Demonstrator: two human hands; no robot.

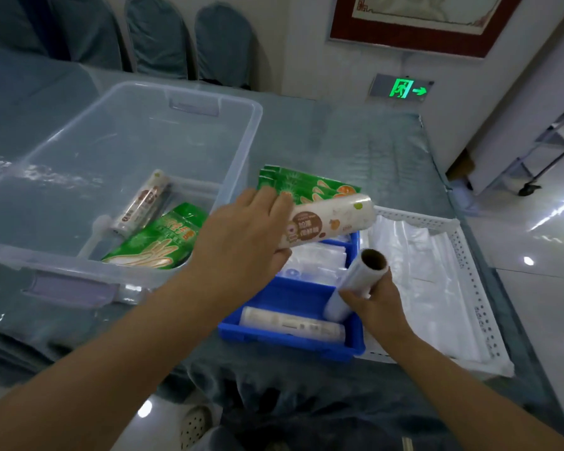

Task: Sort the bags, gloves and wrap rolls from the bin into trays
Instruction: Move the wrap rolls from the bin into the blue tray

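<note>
My left hand (pixel 241 236) grips a printed wrap roll (pixel 332 221) and holds it above the blue tray (pixel 293 345). My right hand (pixel 376 302) grips a clear wrap roll (pixel 358 281) that stands tilted at the tray's right side. Another printed roll (pixel 290 323) lies in the tray's front, with clear packets (pixel 313 265) behind it. The clear bin (pixel 79 262) on the left holds one roll (pixel 142 203) and a green glove pack (pixel 157 242). More green glove packs (pixel 306 185) lie stacked behind the blue tray. A white perforated tray (pixel 459 252) on the right holds white bags (pixel 414 275).
Everything stands on a table covered in grey-blue cloth (pixel 355 148). Covered chairs (pixel 189 40) line the far side. The table's front edge runs just below the trays, with glossy floor (pixel 534 288) to the right.
</note>
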